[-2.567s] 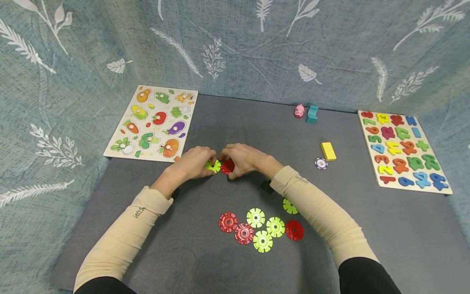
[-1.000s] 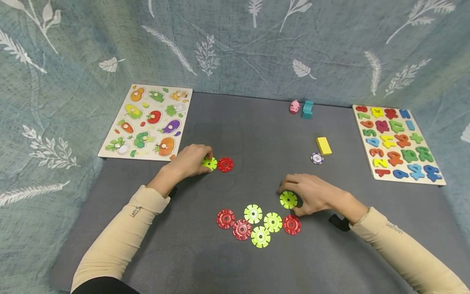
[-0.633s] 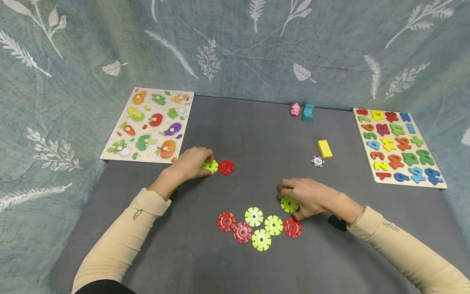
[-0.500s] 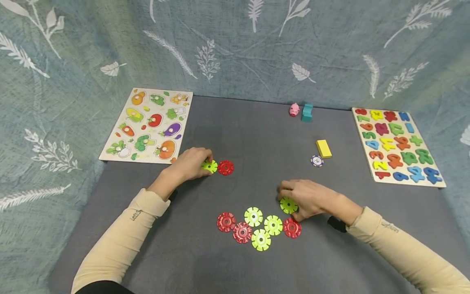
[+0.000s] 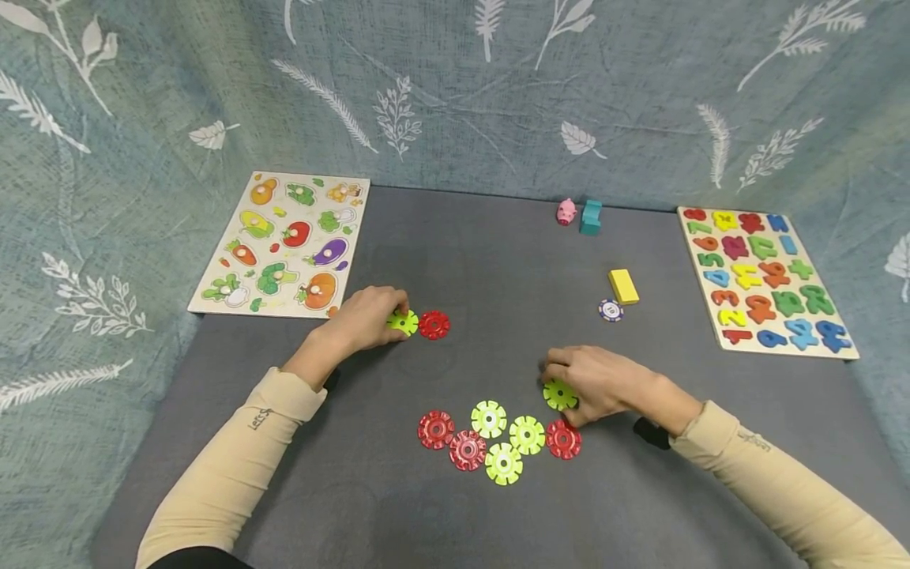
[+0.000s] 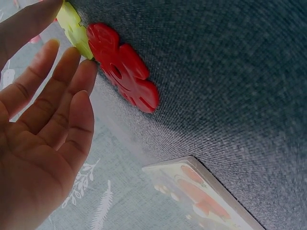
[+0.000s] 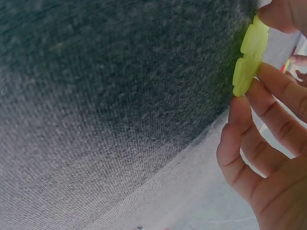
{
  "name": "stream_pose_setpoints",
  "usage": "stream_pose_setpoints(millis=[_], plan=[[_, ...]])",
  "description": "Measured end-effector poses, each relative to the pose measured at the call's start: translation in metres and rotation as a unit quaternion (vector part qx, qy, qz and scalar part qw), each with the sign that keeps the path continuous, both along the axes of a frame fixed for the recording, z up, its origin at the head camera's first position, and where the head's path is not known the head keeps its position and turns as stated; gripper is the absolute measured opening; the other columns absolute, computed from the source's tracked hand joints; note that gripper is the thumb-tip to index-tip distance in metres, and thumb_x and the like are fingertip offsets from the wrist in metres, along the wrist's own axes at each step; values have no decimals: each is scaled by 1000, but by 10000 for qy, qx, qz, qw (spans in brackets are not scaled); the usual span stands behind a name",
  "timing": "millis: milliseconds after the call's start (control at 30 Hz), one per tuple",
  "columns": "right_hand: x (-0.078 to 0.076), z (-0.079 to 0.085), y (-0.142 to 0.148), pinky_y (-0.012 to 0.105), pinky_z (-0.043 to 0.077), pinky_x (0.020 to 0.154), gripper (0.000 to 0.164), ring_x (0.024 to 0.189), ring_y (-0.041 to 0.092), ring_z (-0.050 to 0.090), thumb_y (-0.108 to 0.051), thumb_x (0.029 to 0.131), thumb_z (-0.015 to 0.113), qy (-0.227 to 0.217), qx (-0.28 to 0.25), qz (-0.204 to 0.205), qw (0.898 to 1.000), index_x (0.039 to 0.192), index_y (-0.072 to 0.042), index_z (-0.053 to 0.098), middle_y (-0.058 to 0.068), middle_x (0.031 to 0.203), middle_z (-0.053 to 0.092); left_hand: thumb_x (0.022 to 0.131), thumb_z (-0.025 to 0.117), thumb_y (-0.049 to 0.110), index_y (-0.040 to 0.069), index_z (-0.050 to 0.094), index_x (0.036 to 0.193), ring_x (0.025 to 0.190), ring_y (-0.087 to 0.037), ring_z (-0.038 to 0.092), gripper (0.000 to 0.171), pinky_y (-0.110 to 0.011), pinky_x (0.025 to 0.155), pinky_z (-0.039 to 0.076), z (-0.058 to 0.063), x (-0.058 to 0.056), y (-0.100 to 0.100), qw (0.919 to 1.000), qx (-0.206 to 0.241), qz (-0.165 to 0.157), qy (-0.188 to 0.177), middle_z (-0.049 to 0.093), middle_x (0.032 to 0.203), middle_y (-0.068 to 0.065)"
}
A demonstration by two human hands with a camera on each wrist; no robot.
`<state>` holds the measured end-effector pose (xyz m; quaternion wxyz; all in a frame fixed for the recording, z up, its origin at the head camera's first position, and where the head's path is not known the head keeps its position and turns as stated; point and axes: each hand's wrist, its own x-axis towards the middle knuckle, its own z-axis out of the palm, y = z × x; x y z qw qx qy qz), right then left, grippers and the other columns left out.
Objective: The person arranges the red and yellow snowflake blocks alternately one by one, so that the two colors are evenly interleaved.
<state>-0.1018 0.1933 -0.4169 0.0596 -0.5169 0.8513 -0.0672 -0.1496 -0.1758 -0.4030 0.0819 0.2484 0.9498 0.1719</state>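
Observation:
My left hand (image 5: 366, 318) pinches a notched yellow-green plastic disc (image 5: 405, 323) by its edges, thumb on the near side. To its right, edge to edge, lies a red notched disc (image 5: 434, 325). The left wrist view reveals another red disc (image 6: 136, 67) on the palm side, which the hand hides from the head camera. My right hand (image 5: 597, 381) grips a second yellow-green disc (image 7: 252, 57) between thumb and fingertips, close over the table. Just below the right thumb is a red disc (image 5: 564, 439).
Several loose notched discs, such as a yellow-green one (image 5: 504, 464) and a red one (image 5: 436, 429), lie nearer me. A vegetable board (image 5: 206, 299) is at left, a number board (image 5: 753, 345) at right. Toward the back right are a yellow block (image 5: 623, 286), poker chip (image 5: 610, 310), pink pig (image 5: 565, 212) and teal piece (image 5: 591, 216).
My right hand has let go of the red disc beside the left hand's one, moved right and toward me, and taken hold of a yellow-green disc. My left hand keeps its grip in place.

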Motion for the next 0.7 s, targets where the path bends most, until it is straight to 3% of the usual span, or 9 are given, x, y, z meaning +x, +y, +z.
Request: stream_pose_setpoints(millis=[367, 700], plan=[[-12, 3, -9, 31, 52, 68, 38, 74, 9, 55, -29, 62, 77, 271, -259, 21, 9993, 93, -10, 68, -2, 87, 60, 75, 83, 19, 3, 66, 96, 76, -20, 56, 31, -39, 71, 48, -1, 1, 0, 10000, 22, -21, 73, 67, 91, -10], [-45, 9, -41, 29, 52, 67, 39, 72, 8, 56, -30, 68, 76, 98, -227, -134, 9996, 99, -9, 69, 1, 93, 63, 75, 83, 20, 4, 66, 97, 77, -20, 57, 32, -40, 72, 49, 1, 1, 0, 10000, 45, -47, 51, 68, 93, -10]])
